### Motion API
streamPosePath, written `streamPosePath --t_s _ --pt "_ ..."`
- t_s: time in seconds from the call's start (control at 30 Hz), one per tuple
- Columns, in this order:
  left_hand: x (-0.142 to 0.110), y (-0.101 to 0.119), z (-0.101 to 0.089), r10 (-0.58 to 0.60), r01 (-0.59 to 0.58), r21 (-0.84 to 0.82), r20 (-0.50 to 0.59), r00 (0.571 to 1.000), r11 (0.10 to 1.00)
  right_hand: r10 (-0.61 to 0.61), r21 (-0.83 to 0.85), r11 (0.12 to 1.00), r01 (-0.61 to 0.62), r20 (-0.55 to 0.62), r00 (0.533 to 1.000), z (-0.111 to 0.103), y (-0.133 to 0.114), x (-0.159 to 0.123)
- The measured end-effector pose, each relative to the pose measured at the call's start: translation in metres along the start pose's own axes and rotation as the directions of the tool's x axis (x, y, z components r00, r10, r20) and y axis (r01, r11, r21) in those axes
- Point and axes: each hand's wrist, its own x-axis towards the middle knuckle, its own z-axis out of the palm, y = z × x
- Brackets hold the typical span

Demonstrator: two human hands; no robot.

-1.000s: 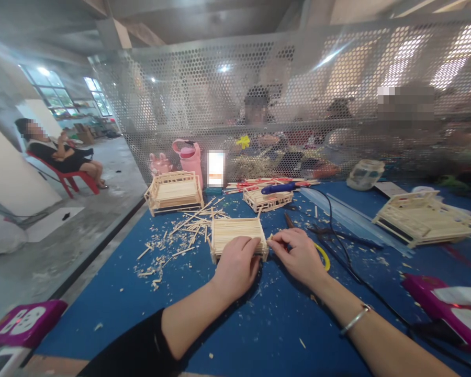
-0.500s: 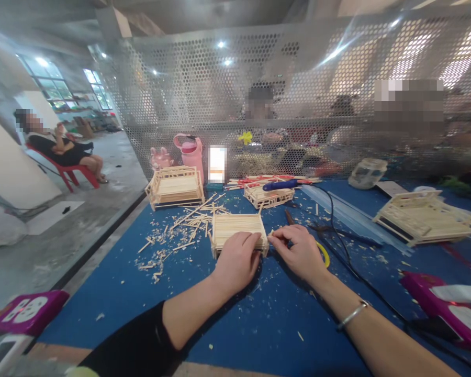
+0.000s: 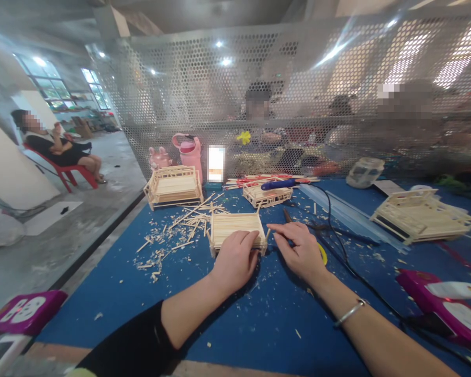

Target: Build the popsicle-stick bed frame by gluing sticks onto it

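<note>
In front of me on the blue table stands a miniature bed made of thin wooden sticks (image 3: 235, 224), with short posts at its corners. My left hand (image 3: 237, 256) grips its near right part, fingers over the top and thumb at the near side. A short stick (image 3: 268, 233) leans outward at the near right corner. Beside it is my right hand (image 3: 296, 246), index finger stretched to the stick's top and thumb apart from it. Whether the fingertip touches the stick I cannot tell.
Loose sticks (image 3: 196, 214) and scraps lie to the left. Other stick models (image 3: 175, 186) stand behind and at the right (image 3: 427, 217). A blue-handled tool (image 3: 278, 184) rests on a small model, its black cord (image 3: 339, 246) running right. Pliers (image 3: 317, 227) lie near yellow tape (image 3: 322, 254).
My right hand's fingers have opened from a pinch at the near right corner, and the leaning stick now shows there. My left hand keeps its grip on the miniature bed.
</note>
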Motion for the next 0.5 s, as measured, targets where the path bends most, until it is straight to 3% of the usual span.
streamPosePath --t_s 0.5 --pt "0.0006 -0.0006 0.0007 0.003 -0.003 -0.006 -0.003 1.000 1.000 -0.030 -0.009 1.000 0.030 -0.019 0.999 0.0006 0.0011 -0.0018"
